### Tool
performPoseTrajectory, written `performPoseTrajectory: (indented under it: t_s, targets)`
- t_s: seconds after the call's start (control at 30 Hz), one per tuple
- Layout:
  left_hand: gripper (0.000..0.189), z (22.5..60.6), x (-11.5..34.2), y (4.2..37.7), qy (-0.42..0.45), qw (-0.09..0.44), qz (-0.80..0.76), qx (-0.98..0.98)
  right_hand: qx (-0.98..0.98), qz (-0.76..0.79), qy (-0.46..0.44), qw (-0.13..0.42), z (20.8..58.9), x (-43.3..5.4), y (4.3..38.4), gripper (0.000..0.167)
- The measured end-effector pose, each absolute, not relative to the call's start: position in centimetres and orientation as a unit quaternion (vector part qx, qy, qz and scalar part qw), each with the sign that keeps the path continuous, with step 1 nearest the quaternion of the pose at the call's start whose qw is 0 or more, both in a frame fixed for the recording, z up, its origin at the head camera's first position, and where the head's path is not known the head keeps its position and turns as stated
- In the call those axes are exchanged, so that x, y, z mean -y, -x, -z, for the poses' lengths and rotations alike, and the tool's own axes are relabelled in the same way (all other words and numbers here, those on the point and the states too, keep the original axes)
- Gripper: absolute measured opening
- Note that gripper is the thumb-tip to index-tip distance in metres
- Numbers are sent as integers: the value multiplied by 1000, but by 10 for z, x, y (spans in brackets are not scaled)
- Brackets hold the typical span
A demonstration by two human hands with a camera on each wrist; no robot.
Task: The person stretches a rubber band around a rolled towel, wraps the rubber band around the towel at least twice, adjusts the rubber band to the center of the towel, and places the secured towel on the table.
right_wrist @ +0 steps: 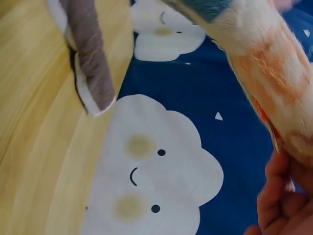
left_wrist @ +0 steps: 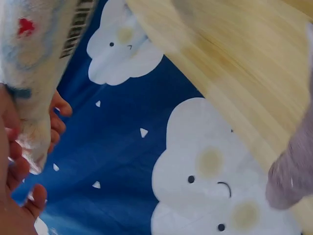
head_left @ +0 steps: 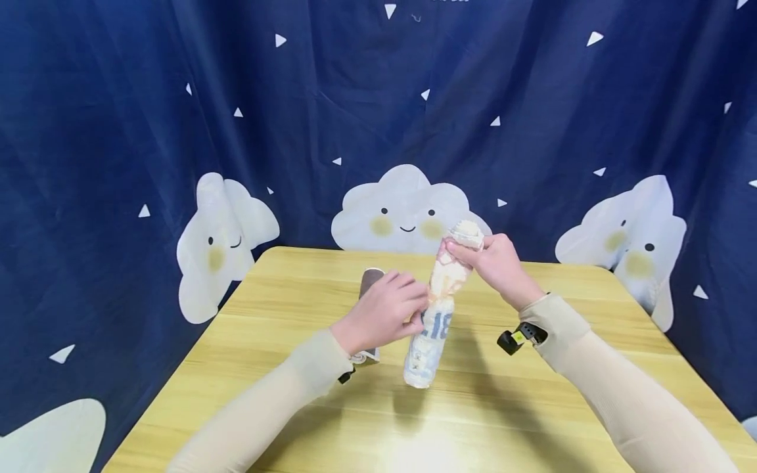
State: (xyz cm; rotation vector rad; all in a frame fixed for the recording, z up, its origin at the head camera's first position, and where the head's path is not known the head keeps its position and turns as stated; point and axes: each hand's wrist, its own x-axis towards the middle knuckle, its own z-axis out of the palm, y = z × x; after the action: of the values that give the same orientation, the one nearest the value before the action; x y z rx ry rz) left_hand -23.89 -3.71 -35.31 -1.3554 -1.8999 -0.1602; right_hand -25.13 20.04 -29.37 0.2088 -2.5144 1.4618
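Note:
A rolled towel (head_left: 436,322), white with blue, orange and pink patterning, is held tilted above the table. My right hand (head_left: 493,259) grips it near its upper end, thumb in front. Close against its left edge is my left hand (head_left: 390,309), fingers loosely bent and thumb apart from them. In the left wrist view, the left hand (left_wrist: 22,191) shows beside the towel (left_wrist: 32,58). The right wrist view has the right hand (right_wrist: 286,196) at the end of the towel (right_wrist: 269,63).
A grey-brown rolled cloth with white edging (head_left: 370,281) lies on the wooden table (head_left: 284,295), partly hidden behind the left hand. Dark blue curtains (head_left: 331,85) with white clouds and triangles surround the table's far and side edges.

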Motion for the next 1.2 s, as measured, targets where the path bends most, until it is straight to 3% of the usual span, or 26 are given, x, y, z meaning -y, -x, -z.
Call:
performPoseTrajectory:
  t_s: [0.17,0.37,0.9,1.2]
  targets:
    - [5,357,26,246,487,389,122,773,867,-456,-87,182,294,-189,247,43]
    - [9,361,14,240,446,459,139,756,874,-420,-98,225,291,-175,243,38]
    - [15,382,-12,259,316,611,61,724,873,-428,-30,231,286,-163,241,47]
    - [12,380,-17,265,307,613,95,722,853,-481,11,203,284,-162,241,47]
